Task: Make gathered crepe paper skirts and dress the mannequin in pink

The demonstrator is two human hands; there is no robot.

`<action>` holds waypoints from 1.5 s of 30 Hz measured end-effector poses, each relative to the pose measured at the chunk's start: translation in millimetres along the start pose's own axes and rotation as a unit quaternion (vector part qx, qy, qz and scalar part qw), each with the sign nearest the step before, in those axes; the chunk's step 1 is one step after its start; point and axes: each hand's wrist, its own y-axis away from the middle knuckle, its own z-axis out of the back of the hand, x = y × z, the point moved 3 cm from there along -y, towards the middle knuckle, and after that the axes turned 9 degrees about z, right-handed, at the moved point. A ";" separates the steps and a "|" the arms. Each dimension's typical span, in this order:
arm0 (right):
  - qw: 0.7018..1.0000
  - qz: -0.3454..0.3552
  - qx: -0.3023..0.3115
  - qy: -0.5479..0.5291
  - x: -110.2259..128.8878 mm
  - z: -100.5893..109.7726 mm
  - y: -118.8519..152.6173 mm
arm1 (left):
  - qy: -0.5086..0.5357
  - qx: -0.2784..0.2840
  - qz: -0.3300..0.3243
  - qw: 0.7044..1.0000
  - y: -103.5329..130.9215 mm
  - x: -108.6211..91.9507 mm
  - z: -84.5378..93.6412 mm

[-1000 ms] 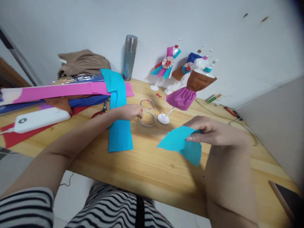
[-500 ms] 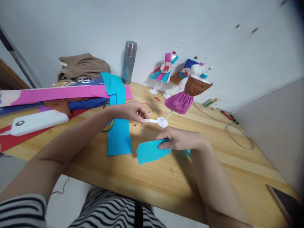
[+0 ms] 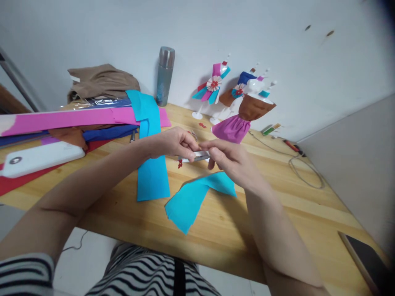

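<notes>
My left hand (image 3: 182,144) is closed on the left end of a narrow white strip (image 3: 201,154), with a greyish edge below it. What the strip is made of I cannot make out. My right hand (image 3: 231,160) meets it from the other side, thumb and fingers pinched on the strip's right end. Below the hands a bent turquoise piece of crepe paper (image 3: 188,201) lies loose on the wooden table (image 3: 240,242). Left of it a longer turquoise strip (image 3: 152,176) lies flat. A small red cut-out (image 3: 180,163) shows just under my left fingers.
At the back stand small dress forms in coloured paper, one with a brown top and pink skirt (image 3: 233,130). A grey flask (image 3: 166,78) stands by the wall. To the left are pink paper (image 3: 68,120), brown cloth (image 3: 105,82) and a white device (image 3: 46,158). A cable (image 3: 308,181) lies right.
My right hand has let go of the turquoise paper, which now lies on the table, and has moved up to the white strip. My left hand still holds the strip.
</notes>
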 end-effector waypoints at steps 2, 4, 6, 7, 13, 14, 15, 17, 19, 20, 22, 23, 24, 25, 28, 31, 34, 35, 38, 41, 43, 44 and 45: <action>0.998 -0.035 0.040 -0.038 -10.4 -3.4 -2.5 | -0.008 0.007 0.008 1.000 1.7 -2.6 -3.8; 0.995 -0.055 0.035 -0.080 -19.5 -4.1 -3.8 | -0.019 0.019 0.004 1.000 3.6 -5.1 -5.5; 0.991 -0.059 0.012 -0.120 -25.4 -4.0 -4.0 | -0.030 0.019 -0.002 0.999 5.1 -6.5 -4.8; 0.989 -0.056 0.002 -0.137 -26.9 -4.1 -3.8 | -0.039 0.012 -0.005 0.999 5.6 -6.8 -3.9; 0.975 -0.081 -0.054 -0.201 -24.9 -4.2 -3.1 | -0.010 -0.064 -0.021 0.998 4.0 -4.3 5.1; 0.971 -0.088 -0.072 -0.211 -24.5 -2.9 -3.5 | 0.020 -0.078 -0.013 0.997 3.9 -3.4 8.7; 0.966 -0.094 -0.091 -0.225 -24.5 -1.1 -4.0 | 0.050 -0.092 -0.007 0.994 4.5 -3.0 13.3; 0.953 -0.103 -0.126 -0.257 -25.4 2.8 -5.2 | 0.087 -0.110 -0.006 0.990 7.4 -3.8 23.4; 0.941 -0.108 -0.145 -0.287 -27.0 5.6 -7.0 | 0.058 -0.098 -0.015 0.993 11.1 -5.9 30.5; 0.936 -0.111 -0.150 -0.299 -28.0 6.2 -7.9 | 0.046 -0.071 -0.013 0.996 12.3 -6.3 31.3; 0.927 -0.116 -0.160 -0.318 -30.1 6.0 -9.6 | 0.044 -0.012 -0.010 0.999 13.1 -5.6 28.7; 0.924 -0.117 -0.163 -0.326 -31.4 5.3 -10.2 | 0.052 0.005 -0.012 0.999 12.6 -4.8 26.5; 0.921 -0.119 -0.164 -0.332 -32.9 4.6 -10.7 | 0.063 0.013 -0.016 0.998 11.7 -4.0 24.3; 0.921 -0.121 -0.161 -0.334 -34.7 3.8 -10.8 | 0.071 0.014 -0.019 0.997 10.7 -3.3 22.4; 0.932 -0.139 -0.132 -0.308 -41.3 2.5 -9.1 | 0.063 0.015 -0.018 0.998 9.9 -3.7 19.4; 0.954 -0.125 -0.147 -0.229 -44.3 6.5 -5.6 | 0.012 0.024 -0.015 1.000 13.5 -9.0 20.5; 0.975 0.009 -0.201 -0.091 -32.7 12.3 -4.2 | -0.021 0.025 -0.012 0.999 16.0 -13.2 21.9; 0.975 0.073 -0.206 -0.035 -25.7 12.6 -3.9 | -0.026 0.024 -0.011 0.999 15.8 -13.5 21.8; 0.953 0.216 -0.186 0.099 -7.7 8.5 -2.2 | -0.041 0.024 -0.004 0.999 13.5 -11.8 19.8; 0.940 0.250 -0.175 0.152 -2.2 6.1 -0.8 | -0.052 0.024 -0.001 0.998 12.0 -10.9 17.3; 0.937 0.253 -0.173 0.166 -2.7 6.1 -0.1 | -0.062 0.024 -0.003 0.998 12.5 -12.0 16.2; 0.937 0.252 -0.174 0.169 -3.3 6.4 0.2 | -0.069 0.023 -0.002 0.997 13.0 -12.7 15.9; 0.937 0.252 -0.175 0.170 -3.6 6.7 0.5 | -0.076 0.022 -0.001 0.997 13.4 -13.3 15.7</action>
